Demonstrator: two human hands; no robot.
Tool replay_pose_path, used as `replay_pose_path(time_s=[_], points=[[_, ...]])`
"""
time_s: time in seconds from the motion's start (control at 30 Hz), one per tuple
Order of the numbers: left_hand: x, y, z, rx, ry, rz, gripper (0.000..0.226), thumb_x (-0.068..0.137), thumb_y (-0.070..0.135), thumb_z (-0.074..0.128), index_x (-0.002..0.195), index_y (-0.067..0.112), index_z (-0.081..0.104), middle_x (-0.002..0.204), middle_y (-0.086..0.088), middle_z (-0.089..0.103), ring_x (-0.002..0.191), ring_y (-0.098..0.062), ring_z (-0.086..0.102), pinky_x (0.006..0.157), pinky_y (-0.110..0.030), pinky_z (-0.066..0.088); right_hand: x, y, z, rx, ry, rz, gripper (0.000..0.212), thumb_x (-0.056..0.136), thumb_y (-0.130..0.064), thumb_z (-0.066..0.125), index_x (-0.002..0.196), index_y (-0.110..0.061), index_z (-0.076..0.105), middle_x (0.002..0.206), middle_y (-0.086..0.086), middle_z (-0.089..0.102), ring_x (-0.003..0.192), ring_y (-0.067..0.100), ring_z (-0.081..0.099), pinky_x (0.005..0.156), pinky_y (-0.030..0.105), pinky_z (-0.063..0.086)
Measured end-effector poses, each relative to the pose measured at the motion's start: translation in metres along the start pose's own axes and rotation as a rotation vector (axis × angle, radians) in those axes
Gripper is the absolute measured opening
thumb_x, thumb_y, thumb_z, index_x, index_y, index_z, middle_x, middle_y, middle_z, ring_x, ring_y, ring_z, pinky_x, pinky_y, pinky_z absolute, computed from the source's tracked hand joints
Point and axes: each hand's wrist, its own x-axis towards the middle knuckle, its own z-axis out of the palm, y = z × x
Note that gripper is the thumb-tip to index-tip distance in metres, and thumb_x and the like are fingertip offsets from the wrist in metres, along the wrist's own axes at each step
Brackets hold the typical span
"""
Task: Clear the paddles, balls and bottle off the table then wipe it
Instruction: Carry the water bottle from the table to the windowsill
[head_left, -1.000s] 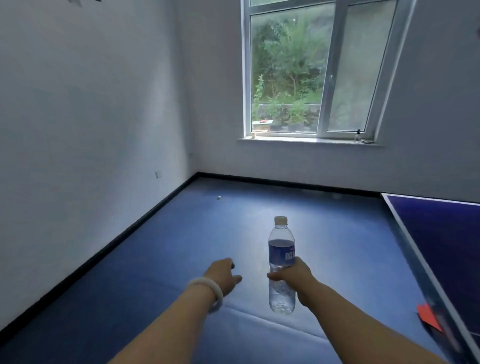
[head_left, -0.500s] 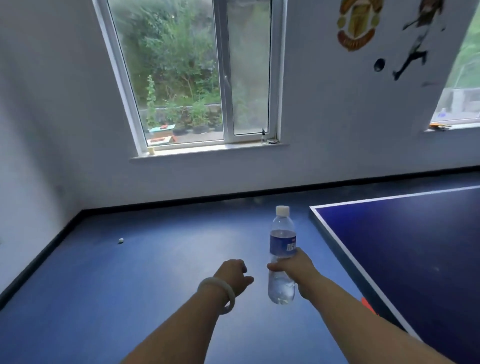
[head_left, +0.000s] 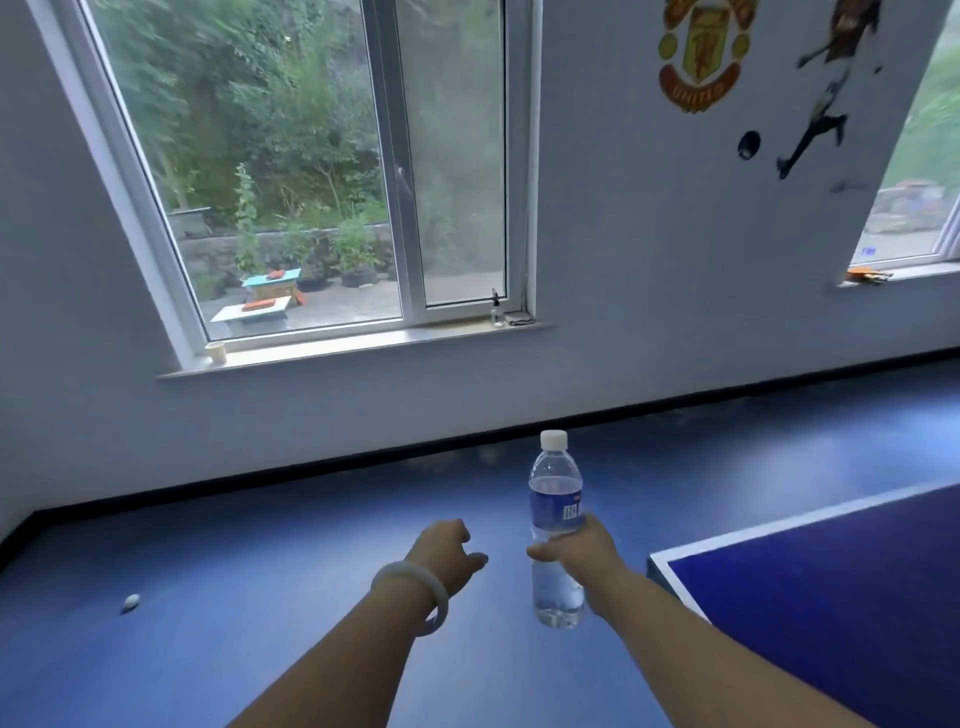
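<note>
My right hand (head_left: 582, 551) grips a clear water bottle (head_left: 555, 499) with a blue label and white cap, upright, out in front of me above the blue floor. My left hand (head_left: 447, 553) is stretched out beside it with a white bangle on the wrist; its fingers are curled and hold nothing. The dark blue table tennis table (head_left: 831, 587) fills the lower right, its near-left corner just right of my right wrist. A white ball (head_left: 132, 601) lies on the floor at the far left.
A grey wall with a large window and sill (head_left: 353, 345) faces me; a small cup (head_left: 216, 352) and a small spray bottle (head_left: 497, 310) stand on the sill. A second window sill (head_left: 883, 275) at the right holds an orange item. Blue floor lies between me and the wall.
My view has swung to the right and closer to the window wall. The table corner has shifted rightward in view. Both hands keep their pose, the bottle still held upright.
</note>
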Motion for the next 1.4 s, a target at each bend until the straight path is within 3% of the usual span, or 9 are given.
replay_pose_path(time_s=[0.13,0.33,0.5,0.6,0.77,0.9,1.07,1.27,1.4], points=[[0.129,0.006,-0.036,0.041,-0.012,0.101,0.045,0.094,0.035,0.059,0.131,0.011,0.052,0.133,-0.006,0.051,0.119,-0.020,0.051,0.091,-0.024,0.038,0.109,-0.034,0.010,0.054,0.136,-0.012,0.037,0.069,0.001,0.083,0.101,-0.003,0.065,0.095,0.017,0.069,0.093,0.033,0.066,0.077,0.034,0.051],[0.298,0.049,-0.077,0.118,-0.093,0.245,0.040,0.095,0.034,0.057,0.126,0.009,0.053,0.127,-0.006,0.054,0.114,-0.022,0.053,0.089,-0.026,0.040,0.245,-0.082,-0.013,0.132,0.303,0.029,0.047,0.069,0.004,0.083,0.111,0.006,0.061,0.103,0.027,0.068,0.099,0.040,0.066,0.090,0.047,0.052],[0.412,0.117,-0.066,0.158,-0.176,0.368,0.031,0.094,0.033,0.058,0.117,0.012,0.055,0.116,-0.005,0.056,0.094,-0.019,0.050,0.086,-0.029,0.045,0.337,-0.102,-0.064,0.146,0.463,0.104,0.038,0.067,0.001,0.085,0.099,-0.004,0.065,0.096,0.019,0.071,0.086,0.032,0.068,0.072,0.033,0.053],[0.486,0.163,-0.054,0.166,-0.213,0.414,0.040,0.095,0.036,0.057,0.127,0.013,0.051,0.126,-0.005,0.051,0.110,-0.020,0.053,0.092,-0.027,0.042,0.404,-0.107,-0.106,0.179,0.527,0.125,0.032,0.066,0.004,0.084,0.087,-0.008,0.064,0.086,0.015,0.071,0.071,0.026,0.067,0.061,0.028,0.052],[0.598,0.253,-0.044,0.135,-0.224,0.444,0.052,0.094,0.037,0.057,0.138,0.013,0.043,0.137,-0.005,0.042,0.120,-0.020,0.050,0.097,-0.026,0.038,0.518,-0.130,-0.186,0.234,0.587,0.124,0.033,0.066,0.009,0.081,0.081,-0.011,0.060,0.075,0.011,0.068,0.067,0.025,0.066,0.059,0.029,0.052],[0.680,0.328,-0.038,0.124,-0.230,0.480,0.052,0.094,0.037,0.057,0.139,0.014,0.043,0.137,-0.004,0.042,0.121,-0.019,0.049,0.095,-0.025,0.037,0.595,-0.150,-0.241,0.240,0.601,0.141,0.035,0.065,0.005,0.084,0.088,-0.009,0.061,0.084,0.012,0.070,0.074,0.027,0.068,0.064,0.030,0.053],[0.771,0.405,-0.015,0.151,-0.301,0.509,0.052,0.093,0.037,0.057,0.138,0.015,0.044,0.135,-0.002,0.049,0.121,-0.019,0.051,0.096,-0.027,0.042,0.671,-0.157,-0.300,0.258,0.628,0.175,0.034,0.067,0.003,0.084,0.086,-0.013,0.061,0.081,0.007,0.071,0.071,0.019,0.067,0.054,0.022,0.048],[0.893,0.522,0.039,0.161,-0.404,0.584,0.053,0.094,0.037,0.058,0.140,0.015,0.043,0.136,-0.003,0.053,0.121,-0.020,0.054,0.097,-0.028,0.044,0.774,-0.138,-0.399,0.234,0.716,0.275,0.040,0.067,-0.001,0.084,0.096,-0.014,0.060,0.089,0.007,0.070,0.080,0.022,0.068,0.063,0.027,0.051],[0.978,0.618,0.066,0.162,-0.440,0.666,0.052,0.095,0.036,0.057,0.140,0.014,0.043,0.137,-0.003,0.052,0.121,-0.021,0.054,0.096,-0.027,0.044,0.844,-0.145,-0.485,0.227,0.833,0.295,0.042,0.065,-0.002,0.084,0.098,-0.013,0.061,0.092,0.008,0.071,0.084,0.024,0.068,0.055,0.023,0.049]])
